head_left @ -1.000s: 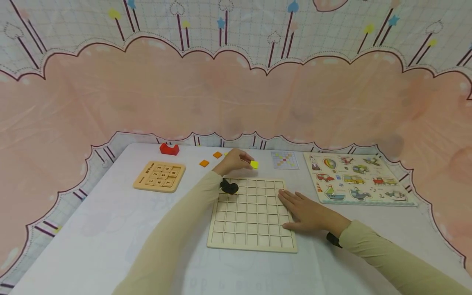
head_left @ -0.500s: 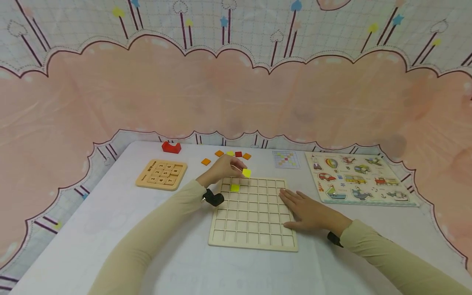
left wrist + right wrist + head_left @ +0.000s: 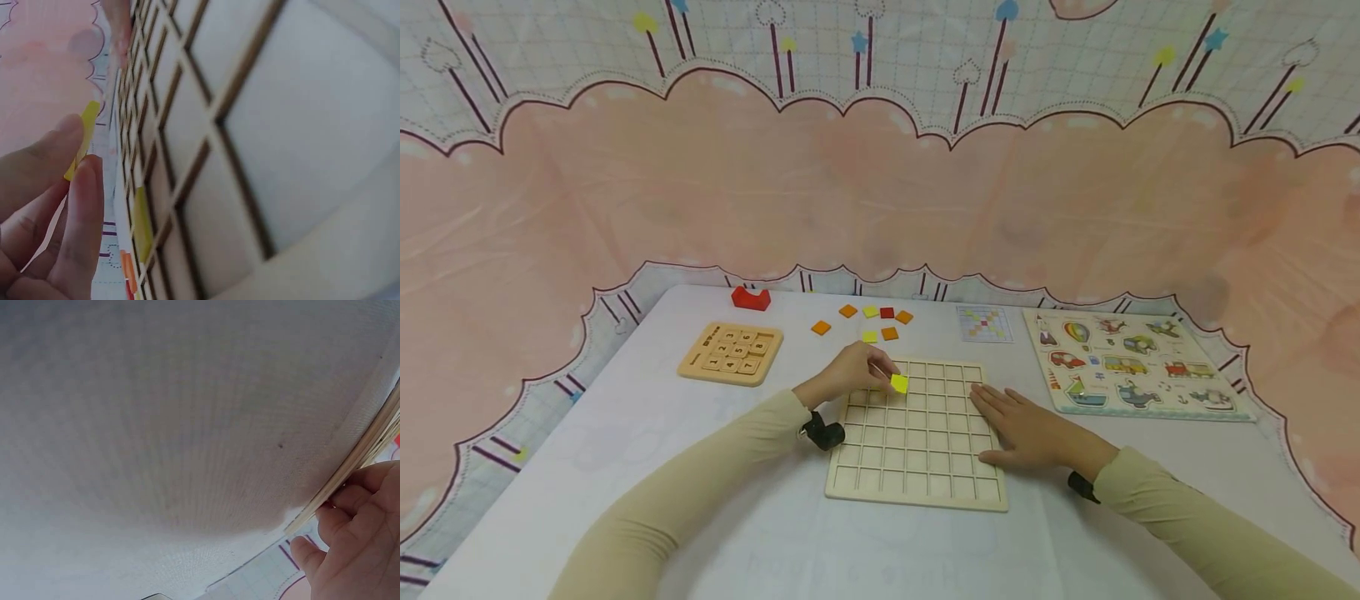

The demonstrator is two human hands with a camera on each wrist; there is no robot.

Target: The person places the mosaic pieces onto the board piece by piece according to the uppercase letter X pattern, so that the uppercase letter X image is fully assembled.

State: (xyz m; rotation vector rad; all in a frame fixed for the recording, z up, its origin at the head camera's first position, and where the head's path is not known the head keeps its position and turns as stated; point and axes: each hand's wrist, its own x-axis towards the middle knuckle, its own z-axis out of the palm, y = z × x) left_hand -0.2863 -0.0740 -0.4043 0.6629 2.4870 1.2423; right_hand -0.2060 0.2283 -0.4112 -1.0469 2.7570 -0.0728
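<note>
My left hand point(image 3: 855, 372) pinches a yellow square tile point(image 3: 899, 383) between thumb and fingers, over the upper left of a wooden grid board point(image 3: 917, 503). In the left wrist view the pinched tile point(image 3: 86, 134) shows edge-on above the grid. A second yellow tile point(image 3: 142, 228) sits in one cell there; in the head view my left hand hides it. My right hand point(image 3: 1030, 433) lies with fingers extended on the board's right edge. The right wrist view shows its fingers point(image 3: 334, 525) against the side of the board point(image 3: 350, 459).
Behind the board lie loose orange, yellow and red tiles point(image 3: 887, 313). A number slide puzzle point(image 3: 691, 368) and a red notched block point(image 3: 751, 299) stand to the left. At the back right are a pattern card point(image 3: 984, 324) and a vehicle picture puzzle point(image 3: 1150, 408).
My left hand has carried the yellow tile from behind the board toward me, over the grid. The loose tiles behind it have come into view. My right hand stays on the board's edge.
</note>
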